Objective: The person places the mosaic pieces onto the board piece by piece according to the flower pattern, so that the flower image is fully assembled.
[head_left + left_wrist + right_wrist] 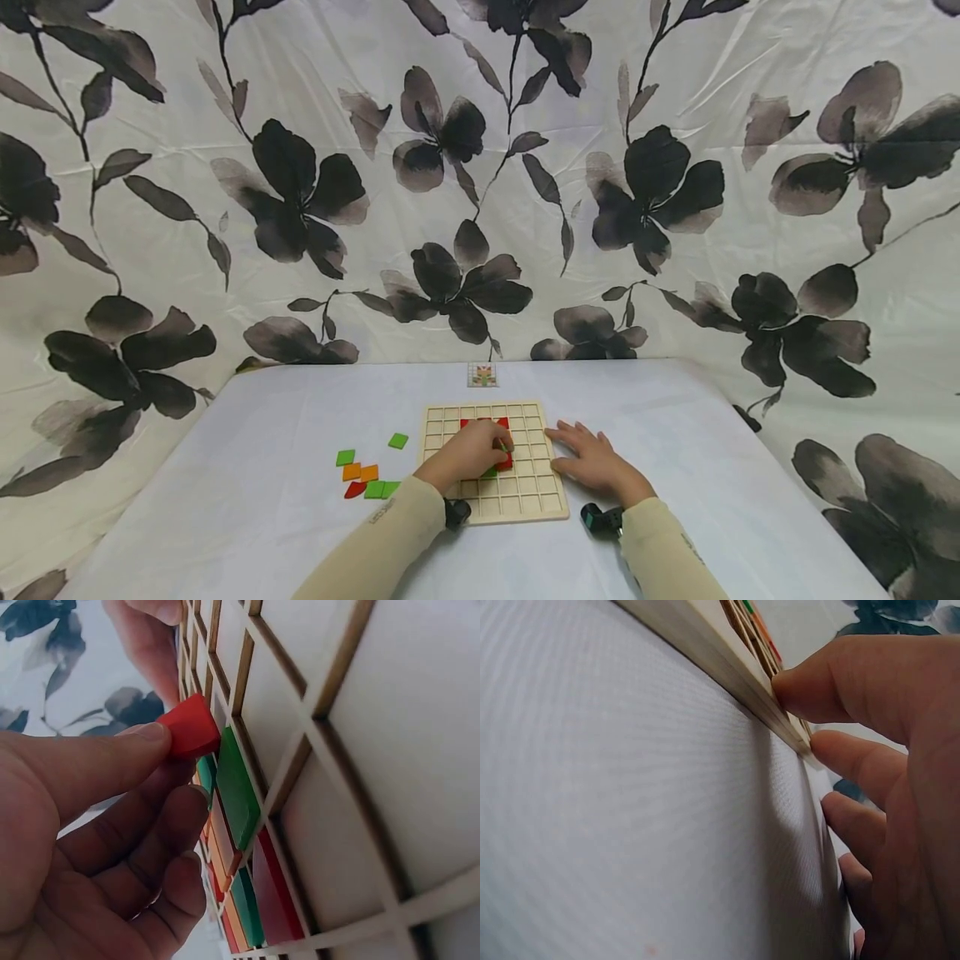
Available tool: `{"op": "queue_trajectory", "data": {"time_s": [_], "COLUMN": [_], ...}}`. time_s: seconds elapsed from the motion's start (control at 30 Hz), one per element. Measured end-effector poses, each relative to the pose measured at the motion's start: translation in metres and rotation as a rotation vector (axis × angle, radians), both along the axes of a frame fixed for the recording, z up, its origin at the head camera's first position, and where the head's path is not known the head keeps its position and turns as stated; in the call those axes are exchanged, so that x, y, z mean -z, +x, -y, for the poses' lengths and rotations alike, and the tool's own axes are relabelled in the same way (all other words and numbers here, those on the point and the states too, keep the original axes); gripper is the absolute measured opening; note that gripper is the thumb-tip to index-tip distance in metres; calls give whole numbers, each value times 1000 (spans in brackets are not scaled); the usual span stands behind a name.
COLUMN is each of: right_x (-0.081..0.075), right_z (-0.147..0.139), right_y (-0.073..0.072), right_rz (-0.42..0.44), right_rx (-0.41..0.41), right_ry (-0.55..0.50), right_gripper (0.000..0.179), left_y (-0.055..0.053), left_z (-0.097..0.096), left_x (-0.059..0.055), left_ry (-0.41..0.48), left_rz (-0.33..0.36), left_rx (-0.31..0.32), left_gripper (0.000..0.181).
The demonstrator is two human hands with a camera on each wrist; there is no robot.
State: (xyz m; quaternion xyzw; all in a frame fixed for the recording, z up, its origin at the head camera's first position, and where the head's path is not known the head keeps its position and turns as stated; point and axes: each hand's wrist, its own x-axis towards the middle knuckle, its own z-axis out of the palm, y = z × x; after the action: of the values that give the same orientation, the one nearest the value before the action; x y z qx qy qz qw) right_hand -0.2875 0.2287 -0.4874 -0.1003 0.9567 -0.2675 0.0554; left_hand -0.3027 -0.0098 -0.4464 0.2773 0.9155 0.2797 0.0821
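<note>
Over the middle of the wooden grid board (pixel 528 487), my left hand (pixel 465 454) pinches a red tile (pixel 189 727) between thumb and forefinger. The tile is tilted, close to the grid, just beside a green tile (pixel 237 795) seated in a cell. Further seated tiles, red, orange and green, show past it in the left wrist view; in the head view the hand covers most of them. At the board's right edge rests my right hand (pixel 596 462), fingers spread, with thumb and forefinger tips (pixel 787 690) touching the rim.
Loose tiles lie left of the board: several green ones (pixel 345 457), two orange ones (pixel 369 473) and a red one (pixel 355 491) with a curved side. A small patterned card (pixel 482 375) sits at the table's far edge, before a flowered cloth (pixel 300 200).
</note>
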Motion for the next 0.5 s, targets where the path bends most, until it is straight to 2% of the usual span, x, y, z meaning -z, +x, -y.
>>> {"op": "queue_trajectory", "data": {"time_s": [0.33,0.5], "right_x": [0,0], "right_z": [1,0], "right_y": [1,0], "right_rz": [12,0], "right_rx": [-1,0], "right_ry": [1,13], "right_gripper": [56,56], "left_y": [8,13], "left_z": [-2,-7], "left_x": [1,1], "left_ry": [-72,-150], "left_rz": [-29,-99], "left_rx": [23,25], "left_gripper": [10,10]}}
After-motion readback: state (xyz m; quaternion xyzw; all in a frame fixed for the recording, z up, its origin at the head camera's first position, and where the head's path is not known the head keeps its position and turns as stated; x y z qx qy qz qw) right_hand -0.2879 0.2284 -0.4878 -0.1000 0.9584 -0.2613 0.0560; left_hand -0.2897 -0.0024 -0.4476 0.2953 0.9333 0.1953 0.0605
